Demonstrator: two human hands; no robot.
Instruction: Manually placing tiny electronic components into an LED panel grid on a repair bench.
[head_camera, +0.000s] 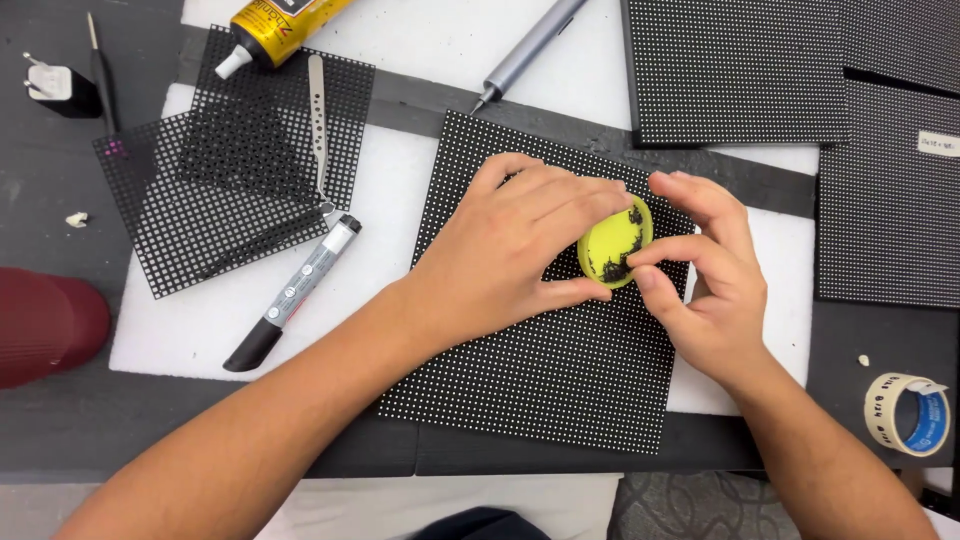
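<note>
My left hand (510, 250) grips a small round yellow-green container (612, 243) holding several tiny black bits, tilted over a black dotted panel (540, 380). The fingertips of my right hand (705, 280) pinch at the container's right rim, thumb and forefinger closed on a black bit or the edge; which one I cannot tell. Both hands hover above the upper right part of the panel, which lies on white foam sheets (400, 200).
Black grid meshes (230, 170), metal tweezers (318, 120), a marker pen (295, 290) and a yellow glue tube (275, 25) lie at the left. A grey pen tool (525, 50) is at the top. More dotted panels (740, 70) and a tape roll (908, 412) sit right.
</note>
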